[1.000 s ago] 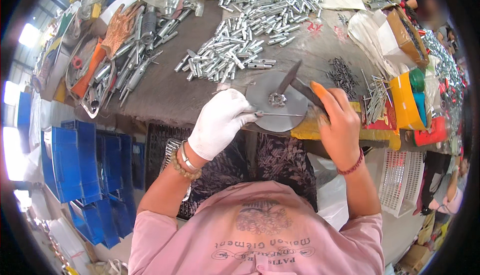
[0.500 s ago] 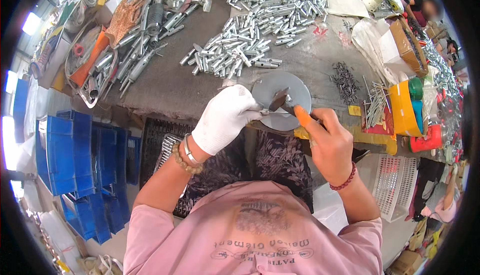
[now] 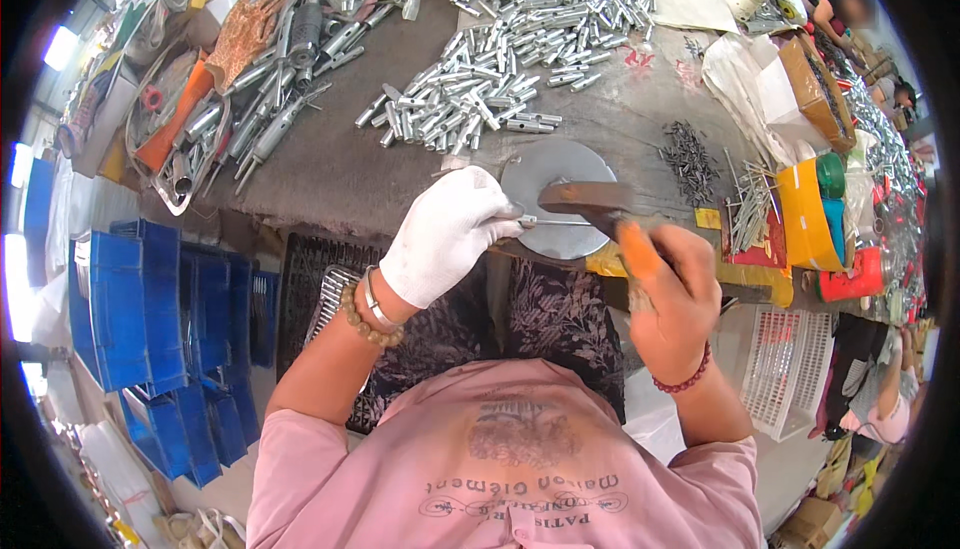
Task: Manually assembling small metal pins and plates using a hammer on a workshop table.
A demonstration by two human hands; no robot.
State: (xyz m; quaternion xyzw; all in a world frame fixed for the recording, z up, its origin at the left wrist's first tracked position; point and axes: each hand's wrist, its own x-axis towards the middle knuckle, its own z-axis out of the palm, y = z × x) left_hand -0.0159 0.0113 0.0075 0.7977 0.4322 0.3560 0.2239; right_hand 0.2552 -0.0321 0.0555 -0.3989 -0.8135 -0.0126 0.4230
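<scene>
My left hand [image 3: 450,237], in a white glove, is closed with thumb and forefinger pinching a small metal piece [image 3: 528,221] at the near edge of a round grey metal disc [image 3: 550,164]. From that piece a thin metal rod [image 3: 565,223] reaches right across the disc. My right hand [image 3: 672,299], with orange covering on a finger, grips a hammer [image 3: 588,196]. The hammer's dark head is above the right part of the disc, apart from the rod, and slightly blurred. Most of its handle is hidden in my fist.
Beyond the disc lies a large heap of short silver tubes [image 3: 540,39]. To the right are a pile of small dark pins [image 3: 688,161], thin rods [image 3: 748,211] and a yellow container [image 3: 808,217]. Tools and an orange glove [image 3: 245,39] lie left. Blue bins [image 3: 135,304] stand lower left.
The hammer has risen from the metal piece, and its head has swung round. My right hand has moved slightly right with it. My left hand stays almost in place.
</scene>
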